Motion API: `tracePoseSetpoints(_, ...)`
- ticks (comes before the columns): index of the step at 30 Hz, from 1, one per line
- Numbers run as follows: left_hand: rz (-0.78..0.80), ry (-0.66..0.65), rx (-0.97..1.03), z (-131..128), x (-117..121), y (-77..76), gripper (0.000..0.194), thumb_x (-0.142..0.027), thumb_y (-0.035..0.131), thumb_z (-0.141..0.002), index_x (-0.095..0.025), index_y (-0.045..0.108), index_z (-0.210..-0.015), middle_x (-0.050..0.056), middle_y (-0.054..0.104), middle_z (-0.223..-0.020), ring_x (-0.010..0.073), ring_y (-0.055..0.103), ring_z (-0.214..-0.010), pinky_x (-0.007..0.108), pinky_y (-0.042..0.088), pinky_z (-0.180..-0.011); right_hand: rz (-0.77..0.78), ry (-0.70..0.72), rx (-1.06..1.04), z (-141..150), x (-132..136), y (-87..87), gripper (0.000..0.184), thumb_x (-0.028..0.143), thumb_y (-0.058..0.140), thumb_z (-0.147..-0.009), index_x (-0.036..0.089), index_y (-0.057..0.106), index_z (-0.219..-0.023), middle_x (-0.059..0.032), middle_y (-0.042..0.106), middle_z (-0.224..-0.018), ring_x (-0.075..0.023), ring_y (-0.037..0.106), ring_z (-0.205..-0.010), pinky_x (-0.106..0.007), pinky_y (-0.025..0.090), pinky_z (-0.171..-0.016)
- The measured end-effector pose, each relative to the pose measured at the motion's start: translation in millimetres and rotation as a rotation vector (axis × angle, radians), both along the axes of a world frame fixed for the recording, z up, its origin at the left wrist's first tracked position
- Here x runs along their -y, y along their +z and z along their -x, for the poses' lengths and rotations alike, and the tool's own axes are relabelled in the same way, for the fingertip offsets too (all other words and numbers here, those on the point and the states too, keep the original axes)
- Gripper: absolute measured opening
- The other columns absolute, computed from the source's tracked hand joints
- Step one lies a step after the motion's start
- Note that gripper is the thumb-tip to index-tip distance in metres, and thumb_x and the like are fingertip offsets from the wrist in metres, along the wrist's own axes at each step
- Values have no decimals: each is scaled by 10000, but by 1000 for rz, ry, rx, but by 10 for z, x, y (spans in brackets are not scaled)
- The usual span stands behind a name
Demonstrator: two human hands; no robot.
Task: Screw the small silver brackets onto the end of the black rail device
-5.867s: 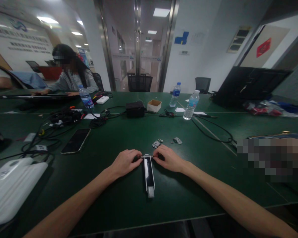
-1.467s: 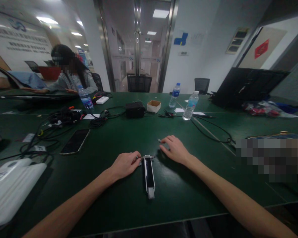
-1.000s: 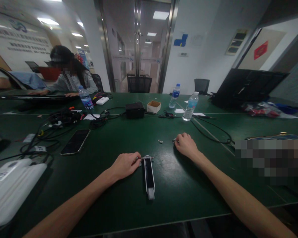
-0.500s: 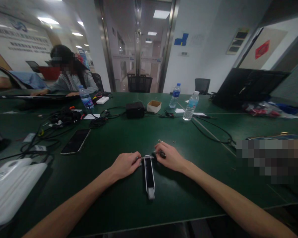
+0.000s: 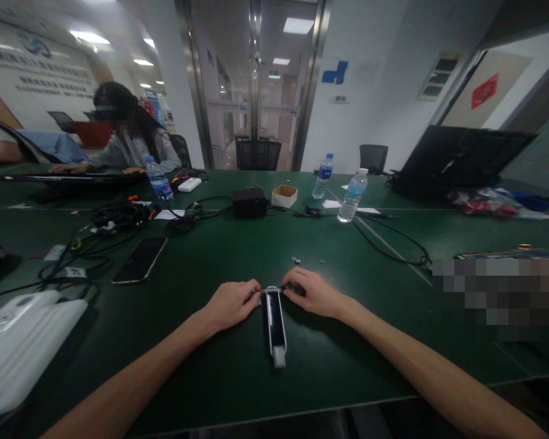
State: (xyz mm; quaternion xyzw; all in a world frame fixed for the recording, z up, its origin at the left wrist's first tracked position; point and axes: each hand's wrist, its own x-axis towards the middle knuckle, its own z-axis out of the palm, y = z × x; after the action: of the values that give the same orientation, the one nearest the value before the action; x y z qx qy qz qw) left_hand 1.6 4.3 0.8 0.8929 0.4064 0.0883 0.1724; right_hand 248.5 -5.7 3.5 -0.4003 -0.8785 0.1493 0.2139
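Note:
A long, narrow device with a white frame and dark middle (image 5: pixel 276 323) lies on the green table, its pale grey end toward me. A thin metal rod (image 5: pixel 271 290) crosses its far end. My left hand (image 5: pixel 231 303) is closed at the rod's left end, pinching a small metal part mostly hidden by the fingers. At the right end my right hand (image 5: pixel 313 292) is closed around a small dark tool (image 5: pixel 295 288), too covered to name. Just beyond that hand lie several small nut-like metal rings (image 5: pixel 297 261).
A phone (image 5: pixel 140 261) and tangled cables (image 5: pixel 119 214) lie left, near white cases (image 5: pixel 25 347). Farther back stand a black box (image 5: pixel 249 202), a small open carton (image 5: pixel 284 196) and water bottles (image 5: pixel 352 195). A person (image 5: pixel 128 134) sits across the table; another person's blurred hand is at right.
My right hand has turned slightly and its fingers have closed in nearer the rod's right end. The metal rings beyond it show more fully. My left hand and the device have barely moved.

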Motion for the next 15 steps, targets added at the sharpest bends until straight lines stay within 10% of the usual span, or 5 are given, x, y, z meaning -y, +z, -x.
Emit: tracePoseSetpoints(15, -24, -5, -19, -11, -2, 0, 235, -305, 386, -966, -173, 571, -1020, 34, 630, -826, 173, 597, -702, 263, 428, -632, 26, 4, 34, -21, -11, -34, 161, 245, 588, -868, 165, 609, -1006, -59, 608, -988, -131, 593, -779, -251, 496, -683)
